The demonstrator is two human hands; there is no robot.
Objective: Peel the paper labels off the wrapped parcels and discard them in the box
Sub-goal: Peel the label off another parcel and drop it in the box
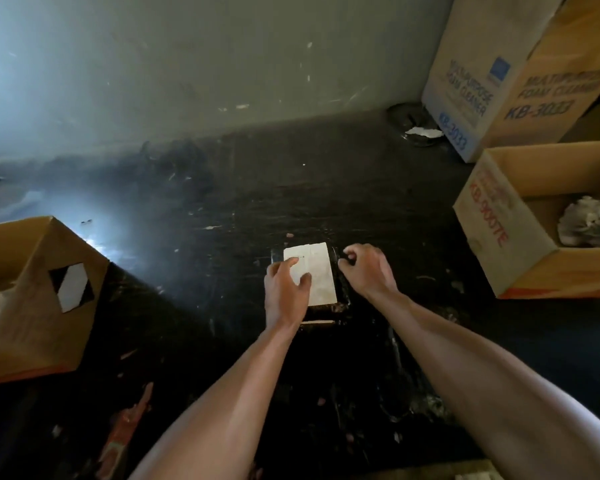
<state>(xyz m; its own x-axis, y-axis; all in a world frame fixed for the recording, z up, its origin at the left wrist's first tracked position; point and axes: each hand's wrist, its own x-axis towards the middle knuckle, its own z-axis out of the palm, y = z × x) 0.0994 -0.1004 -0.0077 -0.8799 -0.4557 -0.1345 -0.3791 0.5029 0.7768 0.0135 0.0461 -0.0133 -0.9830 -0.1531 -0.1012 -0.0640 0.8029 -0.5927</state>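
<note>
I see the black-wrapped parcel [341,294] lying flat on the dark floor [222,202], between the left box [32,299] and the open right box [520,265]. The paper label [321,271] on top has its long axis running away from me, far end tilted slightly left. The left hand [286,289] rests flat on the label, fingers spread. The right hand [368,268] is curled at the parcel's right edge; I cannot tell if it grips.

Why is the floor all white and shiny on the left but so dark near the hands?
Head view: glare from the left washes out the floor there; the middle is dim, so the black parcel barely shows round its white label; the tall box's lettering is blurred.
</note>
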